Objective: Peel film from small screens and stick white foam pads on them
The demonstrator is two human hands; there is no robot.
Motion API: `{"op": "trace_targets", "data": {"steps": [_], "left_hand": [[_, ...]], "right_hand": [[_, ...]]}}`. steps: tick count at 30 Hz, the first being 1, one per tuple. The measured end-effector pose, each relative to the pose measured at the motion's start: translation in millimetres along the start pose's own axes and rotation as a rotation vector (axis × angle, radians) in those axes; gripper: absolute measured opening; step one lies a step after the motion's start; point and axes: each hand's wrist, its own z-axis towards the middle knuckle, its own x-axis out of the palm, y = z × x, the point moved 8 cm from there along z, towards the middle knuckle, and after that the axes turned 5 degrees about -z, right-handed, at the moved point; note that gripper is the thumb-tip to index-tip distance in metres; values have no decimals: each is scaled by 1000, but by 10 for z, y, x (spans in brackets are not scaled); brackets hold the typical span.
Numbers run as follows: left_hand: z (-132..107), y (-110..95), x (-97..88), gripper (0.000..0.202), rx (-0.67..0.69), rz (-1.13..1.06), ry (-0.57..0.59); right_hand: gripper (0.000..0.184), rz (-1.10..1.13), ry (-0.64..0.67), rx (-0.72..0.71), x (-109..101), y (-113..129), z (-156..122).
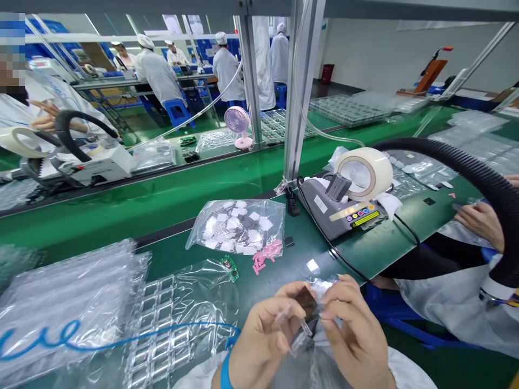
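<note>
Close to my body, my left hand (267, 332) is closed, its fingers holding a small dark square piece (307, 302) with a shiny brownish face. Below that piece a thin shiny bit shows between the hands, too small to name. Facing it from the right, my right hand (357, 329) has its fingers bent together at the piece's edge; what they pinch is hidden. Crinkled clear plastic (323, 285) shows behind the fingertips. A blue band with a coiled cord (162, 332) circles my left wrist. Just beyond the hands lies a small white square (312, 266).
A bag of white squares (235, 227), pink strips (265, 256) and a green circuit board (230, 268) lie ahead. Clear trays (158, 324) are stacked left. A grey device (336, 208) carries a tape roll (365, 173). A co-worker's hand (480, 221) is at right.
</note>
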Motion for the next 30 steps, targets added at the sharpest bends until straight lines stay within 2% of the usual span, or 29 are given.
{"op": "trace_targets", "data": {"steps": [2, 5, 8, 10, 11, 13, 16, 18, 21, 23, 26, 28, 30], "left_hand": [[17, -41, -58, 35, 24, -69, -35], [20, -96, -126, 35, 45, -48, -56], [-5, -96, -142, 33, 13, 33, -59], [-22, -79, -124, 33, -13, 85, -49], [-26, -70, -105, 34, -24, 112, -34], [-25, -53, -52, 35, -37, 171, 19], [-18, -39, 20, 36, -34, 256, 114], [-15, -33, 32, 36, -30, 281, 144], [-13, -35, 15, 37, -15, 308, 135], [-12, -44, 5, 37, -3, 338, 121], [-9, -80, -28, 36, 4, 341, 77], [-9, -106, -41, 35, -15, 265, 63], [-13, -103, 7, 35, -78, 112, 114]], "right_hand": [[13, 42, 11, 137, 10, -222, -39], [18, -34, 167, 281, 198, -665, -142], [14, -149, 255, 271, 367, -992, -224], [5, -200, 265, 258, 397, -1070, -234], [2, -205, 278, 250, 394, -1052, -221], [20, -173, 319, 184, 362, -882, -151], [40, -117, 373, -105, 280, -353, 10], [36, -144, 342, -310, 216, -12, 92], [20, -206, 230, -422, 162, 240, 180], [16, -210, 194, -420, 166, 269, 207], [9, -133, 211, -324, 185, 145, 229], [15, 56, 257, -189, 207, -11, 236], [29, 373, 289, -10, 252, -174, 223]]}}
